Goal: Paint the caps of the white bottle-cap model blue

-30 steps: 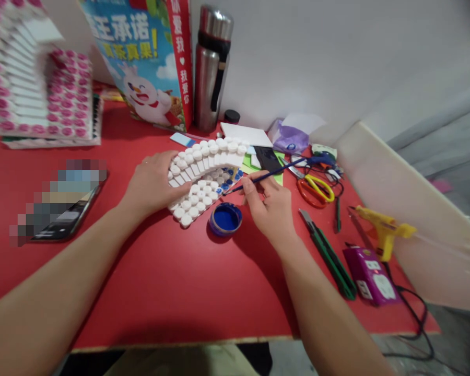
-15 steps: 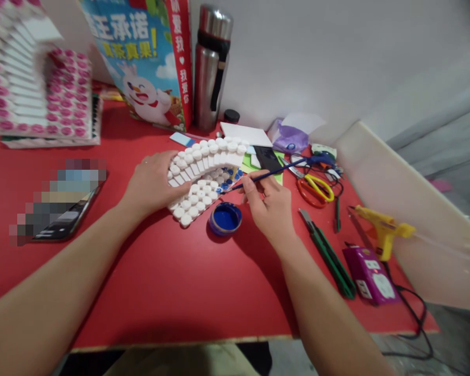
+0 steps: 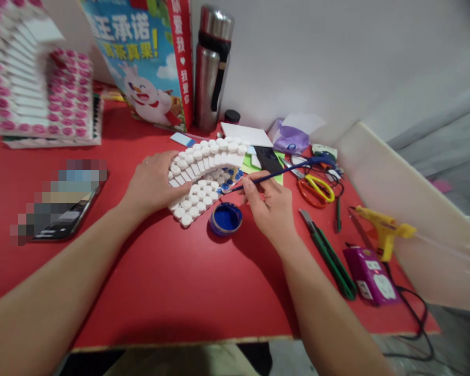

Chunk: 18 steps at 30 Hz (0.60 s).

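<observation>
My left hand (image 3: 156,180) is closed around the left side of a white craft model (image 3: 198,201), with the thumb across its front. The model has rows of round white discs and a curved flight of white steps; several discs near its right side are blue. My right hand (image 3: 270,203) pinches a thin blue paintbrush (image 3: 272,175) between thumb and fingers. The brush tip is at the blue-painted discs on the model's right edge; whether it touches cannot be made out. Just below the tip stands a small round pot of blue paint (image 3: 226,219).
Right of my hand lie a green utility knife (image 3: 332,261), red-and-yellow scissors (image 3: 317,189), a yellow glue gun (image 3: 384,227) and a purple box (image 3: 371,274) with a cable. A steel thermos (image 3: 211,73) and a printed bag (image 3: 141,62) stand behind. At left are a phone (image 3: 68,216) and a pink-and-white model (image 3: 68,99).
Almost nothing differs. Both hands keep their places on the model and the brush, and the brush tip stays by the same blue discs.
</observation>
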{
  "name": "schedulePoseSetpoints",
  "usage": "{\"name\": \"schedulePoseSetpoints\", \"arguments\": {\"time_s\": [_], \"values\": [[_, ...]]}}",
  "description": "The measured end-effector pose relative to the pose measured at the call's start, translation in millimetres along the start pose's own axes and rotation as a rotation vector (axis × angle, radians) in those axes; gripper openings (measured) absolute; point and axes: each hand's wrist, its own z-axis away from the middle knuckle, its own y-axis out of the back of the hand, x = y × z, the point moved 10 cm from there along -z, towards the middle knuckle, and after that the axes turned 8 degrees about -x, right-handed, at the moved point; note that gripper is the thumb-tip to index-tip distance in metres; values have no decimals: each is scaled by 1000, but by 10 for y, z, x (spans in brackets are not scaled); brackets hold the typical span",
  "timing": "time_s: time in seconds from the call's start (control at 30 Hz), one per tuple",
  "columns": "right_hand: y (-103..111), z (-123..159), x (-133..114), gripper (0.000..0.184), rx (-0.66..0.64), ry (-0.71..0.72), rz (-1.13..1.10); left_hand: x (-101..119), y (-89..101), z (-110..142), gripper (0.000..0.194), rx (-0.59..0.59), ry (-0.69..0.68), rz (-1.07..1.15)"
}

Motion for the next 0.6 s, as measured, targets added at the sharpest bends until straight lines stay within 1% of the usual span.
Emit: {"name": "schedulePoseSetpoints", "arguments": {"time_s": [0.23, 0.43, 0.6], "values": [[66, 14, -12, 21, 49, -14, -43, -8, -16, -9, 68, -9, -14, -15], [7, -10, 12, 18, 5, -6, 1, 0, -1, -5, 67, -10, -8, 29], [12, 8, -15, 19, 6, -27, -37, 32, 20, 10, 69, -6, -10, 43]]}}
